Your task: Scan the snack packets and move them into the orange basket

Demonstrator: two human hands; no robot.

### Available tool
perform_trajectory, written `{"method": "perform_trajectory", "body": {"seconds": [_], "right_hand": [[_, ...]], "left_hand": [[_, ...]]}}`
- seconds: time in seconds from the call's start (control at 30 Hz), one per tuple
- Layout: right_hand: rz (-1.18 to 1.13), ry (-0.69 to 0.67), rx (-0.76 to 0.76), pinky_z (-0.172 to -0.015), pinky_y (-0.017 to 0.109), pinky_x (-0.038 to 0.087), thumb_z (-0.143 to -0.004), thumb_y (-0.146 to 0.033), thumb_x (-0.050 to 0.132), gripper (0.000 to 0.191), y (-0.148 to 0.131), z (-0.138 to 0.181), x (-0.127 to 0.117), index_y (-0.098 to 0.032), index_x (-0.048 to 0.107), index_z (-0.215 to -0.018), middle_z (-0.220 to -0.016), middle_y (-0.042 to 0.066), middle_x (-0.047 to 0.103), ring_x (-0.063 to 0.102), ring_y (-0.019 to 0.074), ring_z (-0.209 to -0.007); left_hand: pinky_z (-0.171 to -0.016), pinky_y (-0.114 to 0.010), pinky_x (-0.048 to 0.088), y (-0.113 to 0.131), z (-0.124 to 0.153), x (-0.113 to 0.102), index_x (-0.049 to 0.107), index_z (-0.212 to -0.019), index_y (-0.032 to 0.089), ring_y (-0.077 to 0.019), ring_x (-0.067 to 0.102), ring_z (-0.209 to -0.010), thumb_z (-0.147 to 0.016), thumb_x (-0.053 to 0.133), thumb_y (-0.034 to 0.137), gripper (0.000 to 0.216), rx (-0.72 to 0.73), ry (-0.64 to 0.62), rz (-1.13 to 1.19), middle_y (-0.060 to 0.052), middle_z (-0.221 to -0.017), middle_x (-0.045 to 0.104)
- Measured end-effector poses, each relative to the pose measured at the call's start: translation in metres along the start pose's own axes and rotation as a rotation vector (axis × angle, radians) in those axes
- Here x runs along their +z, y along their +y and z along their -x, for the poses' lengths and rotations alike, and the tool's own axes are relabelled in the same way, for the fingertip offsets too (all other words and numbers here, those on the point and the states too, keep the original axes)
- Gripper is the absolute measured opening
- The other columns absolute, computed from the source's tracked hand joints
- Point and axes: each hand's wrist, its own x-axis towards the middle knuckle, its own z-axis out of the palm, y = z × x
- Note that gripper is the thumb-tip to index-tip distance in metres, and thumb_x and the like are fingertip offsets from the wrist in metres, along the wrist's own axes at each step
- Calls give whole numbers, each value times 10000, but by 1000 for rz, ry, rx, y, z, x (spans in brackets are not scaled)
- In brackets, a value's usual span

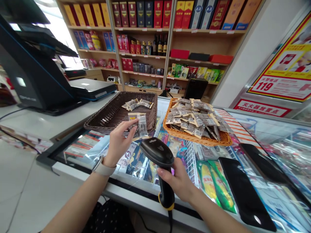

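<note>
Pinched in my left hand [121, 139] is a small clear-and-tan snack packet [142, 125], its labelled face turned up, above the front right rim of the dark brown wicker basket [104, 113]. Several similar packets [137, 104] lie at the back of that basket. My right hand [178, 179] is wrapped round the handle of a black barcode scanner [159, 153] with yellow trim, whose head points toward the packet. An orange wicker basket [206, 140] to the right is heaped with more of these packets [191, 116].
Both baskets rest on a glass-topped chest freezer [136, 184] holding packaged goods. At left stands a black checkout terminal [36, 74] with a weighing plate [89, 86]. The scanner's cable [170, 220] hangs downward. Shelves [143, 29] of boxes and bottles line the back wall.
</note>
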Motion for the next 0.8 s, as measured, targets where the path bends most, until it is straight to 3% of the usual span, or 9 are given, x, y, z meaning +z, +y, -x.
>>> {"method": "perform_trajectory", "body": {"seconds": [0.23,0.8], "right_hand": [[46,25,-6,-581,249,364,-865,-365,642,278,2,2,0,-203,531,-668,-626,-41,453,401,130,-609],[98,18,31,-562,256,359,-875,-377,630,264,0,3,-1,-190,572,-698,-621,-32,491,414,133,-597]], "left_hand": [[-900,-301,522,0,5,-2,711,-1197,201,-174,677,-967,-966,590,282,273,28,7,-26,-64,-1103,747],[-874,-304,519,0,7,-3,707,-1200,189,-169,662,-931,-966,580,268,277,18,-1,-12,-63,-1056,744]]}}
